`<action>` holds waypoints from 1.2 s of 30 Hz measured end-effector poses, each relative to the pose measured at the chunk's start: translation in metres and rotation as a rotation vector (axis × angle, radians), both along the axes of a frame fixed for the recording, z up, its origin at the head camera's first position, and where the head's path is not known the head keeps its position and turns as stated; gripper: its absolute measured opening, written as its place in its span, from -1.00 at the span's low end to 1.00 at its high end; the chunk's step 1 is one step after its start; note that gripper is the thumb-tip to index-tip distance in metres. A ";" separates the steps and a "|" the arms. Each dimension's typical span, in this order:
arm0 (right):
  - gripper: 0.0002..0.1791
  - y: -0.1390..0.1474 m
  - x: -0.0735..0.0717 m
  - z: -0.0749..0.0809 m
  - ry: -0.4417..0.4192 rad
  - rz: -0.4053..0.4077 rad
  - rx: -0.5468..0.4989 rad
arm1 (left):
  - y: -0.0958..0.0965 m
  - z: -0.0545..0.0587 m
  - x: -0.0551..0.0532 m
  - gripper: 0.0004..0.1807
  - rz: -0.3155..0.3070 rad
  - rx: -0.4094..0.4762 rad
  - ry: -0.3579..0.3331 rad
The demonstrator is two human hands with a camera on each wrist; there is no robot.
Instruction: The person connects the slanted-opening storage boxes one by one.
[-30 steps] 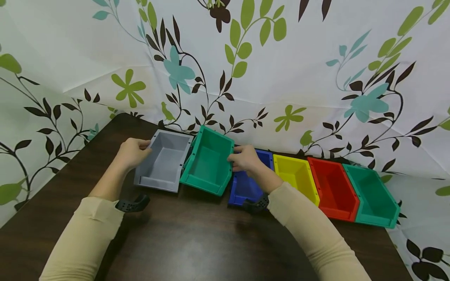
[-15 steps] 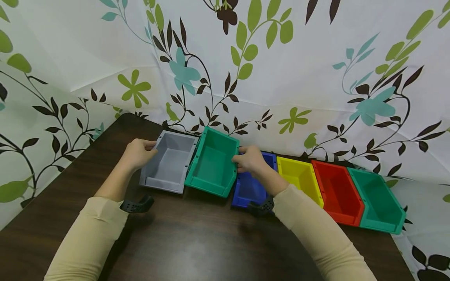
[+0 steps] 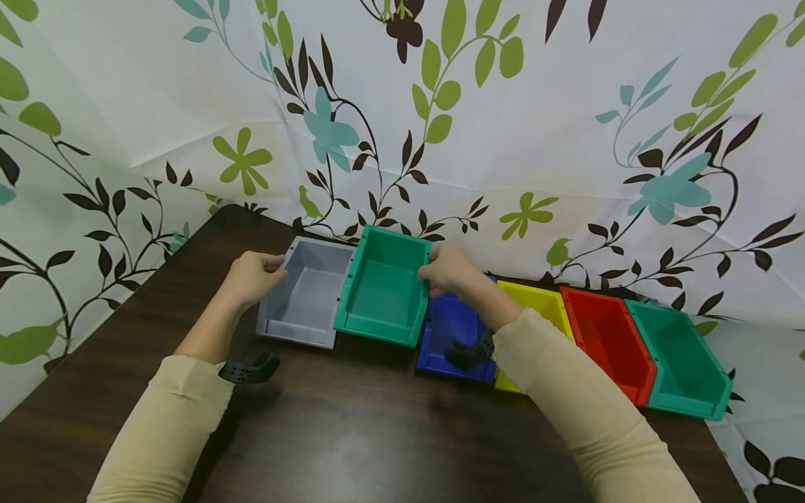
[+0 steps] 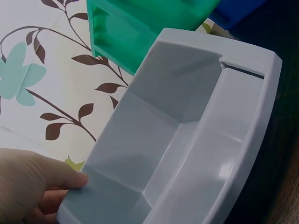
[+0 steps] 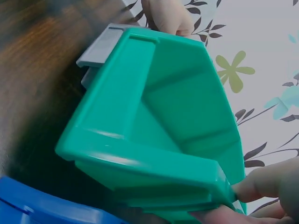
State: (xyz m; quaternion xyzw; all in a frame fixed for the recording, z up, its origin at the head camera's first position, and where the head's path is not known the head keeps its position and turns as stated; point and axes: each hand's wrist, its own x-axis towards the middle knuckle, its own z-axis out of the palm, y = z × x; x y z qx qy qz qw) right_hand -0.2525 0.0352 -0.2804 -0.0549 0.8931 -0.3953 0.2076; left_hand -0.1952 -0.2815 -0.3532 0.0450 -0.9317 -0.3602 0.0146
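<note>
A grey plastic storage bin stands at the left end of a row of bins. My left hand pinches its left rim, thumb over the edge in the left wrist view. Beside it, a green bin has its left edge overlapping the grey bin's right rim in the head view. My right hand grips the green bin's right side; the right wrist view shows thumb and fingers at its corner. Both bins have nothing in them. A blue bin lies partly hidden under my right hand and wrist.
To the right follow a yellow bin, partly behind my right forearm, a red bin and a second green bin. A white cloth printed with leaves hangs behind the dark wooden table.
The green bin has turned slightly and risen in my right hand, its left edge now over the grey bin's rim. My left hand keeps its grip on the grey bin.
</note>
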 end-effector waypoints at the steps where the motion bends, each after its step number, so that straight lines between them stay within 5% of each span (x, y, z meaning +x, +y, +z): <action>1: -0.61 0.000 -0.001 0.001 0.002 0.008 0.007 | 0.000 0.000 0.000 -0.51 -0.004 0.001 -0.002; 10: -0.93 -0.001 -0.005 0.004 0.040 0.051 0.081 | -0.001 -0.002 -0.001 -0.51 -0.013 0.029 0.006; 13: -0.82 0.001 -0.007 -0.001 0.041 0.039 0.073 | -0.001 -0.004 -0.001 -0.50 -0.020 0.035 0.008; 16: -0.93 0.006 -0.008 -0.007 0.032 0.029 0.054 | 0.000 -0.005 -0.001 -0.50 -0.026 0.038 0.015; 21: -0.44 0.012 -0.007 -0.013 -0.008 0.018 -0.013 | 0.000 -0.005 -0.001 -0.51 -0.029 0.058 0.031; 26: -0.36 0.013 -0.003 -0.011 0.005 0.011 -0.004 | 0.000 -0.005 -0.002 -0.51 -0.029 0.081 0.031; 29: -0.45 0.012 -0.003 -0.010 0.021 0.018 0.031 | 0.000 -0.005 -0.002 -0.51 -0.029 0.092 0.026; 34: -0.89 0.006 -0.006 -0.002 0.088 0.072 0.153 | -0.001 -0.006 -0.002 -0.51 -0.025 0.100 0.019; 36: -0.81 0.003 -0.008 0.003 0.119 0.098 0.204 | -0.001 -0.006 -0.002 -0.51 -0.024 0.102 0.016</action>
